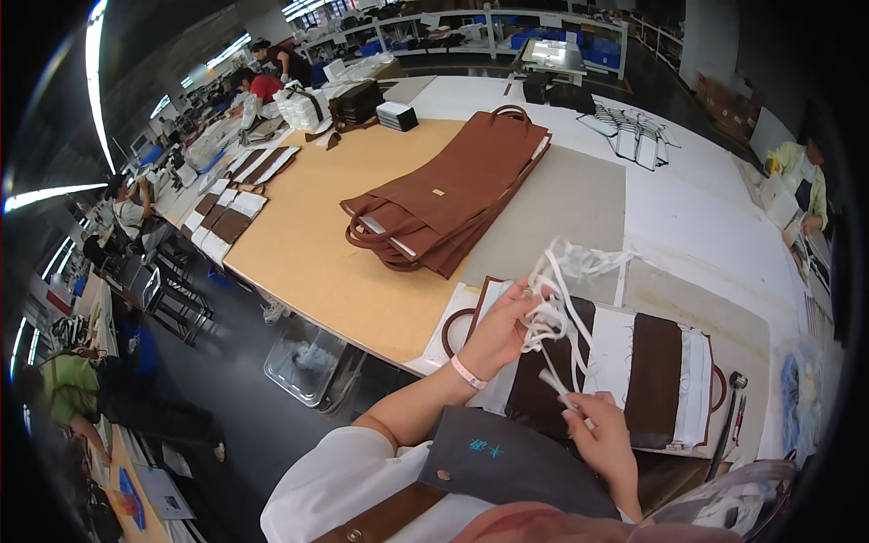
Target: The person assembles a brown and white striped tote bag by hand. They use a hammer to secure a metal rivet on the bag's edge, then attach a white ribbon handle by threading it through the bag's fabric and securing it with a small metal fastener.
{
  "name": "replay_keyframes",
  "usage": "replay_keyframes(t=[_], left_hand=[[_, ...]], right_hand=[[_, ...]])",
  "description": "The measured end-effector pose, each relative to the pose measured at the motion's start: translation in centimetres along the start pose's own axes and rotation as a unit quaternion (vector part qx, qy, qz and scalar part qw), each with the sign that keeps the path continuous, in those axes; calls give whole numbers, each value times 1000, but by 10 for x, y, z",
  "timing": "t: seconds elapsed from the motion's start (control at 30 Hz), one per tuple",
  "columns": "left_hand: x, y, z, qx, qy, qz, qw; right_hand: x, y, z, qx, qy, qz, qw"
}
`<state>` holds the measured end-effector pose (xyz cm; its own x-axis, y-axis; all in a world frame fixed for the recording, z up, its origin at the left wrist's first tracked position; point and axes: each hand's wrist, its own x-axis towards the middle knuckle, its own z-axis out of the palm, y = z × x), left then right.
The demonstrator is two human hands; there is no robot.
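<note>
My left hand is closed around a loose tangle of narrow white strips, held up above the table's near edge. Lower and to its right, my right hand pinches the end of white strip between thumb and fingers. Beneath both hands lies a flat bag piece with dark brown and white bands and a brown loop handle at its left end. Another dark brown panel forms its right part. Some of the strips trail off to the right over the table.
A stack of brown bags lies across the tan board. A black-handled tool rests right of the bag piece. White wire-like frames lie at the far right. A clear plastic bin stands below the table edge. Several people work around the room.
</note>
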<state>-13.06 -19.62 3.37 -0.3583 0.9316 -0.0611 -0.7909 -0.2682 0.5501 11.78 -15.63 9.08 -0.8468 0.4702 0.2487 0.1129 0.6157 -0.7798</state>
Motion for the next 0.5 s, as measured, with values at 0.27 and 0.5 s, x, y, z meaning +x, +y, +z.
replay_keyframes(t=[0.27,0.5], left_hand=[[6,28,8,22,60,98,993],[8,24,-1,20,77,110,991]], right_hand=[[-15,21,-28,57,67,93,992],[-21,33,-27,84,26,146,985]])
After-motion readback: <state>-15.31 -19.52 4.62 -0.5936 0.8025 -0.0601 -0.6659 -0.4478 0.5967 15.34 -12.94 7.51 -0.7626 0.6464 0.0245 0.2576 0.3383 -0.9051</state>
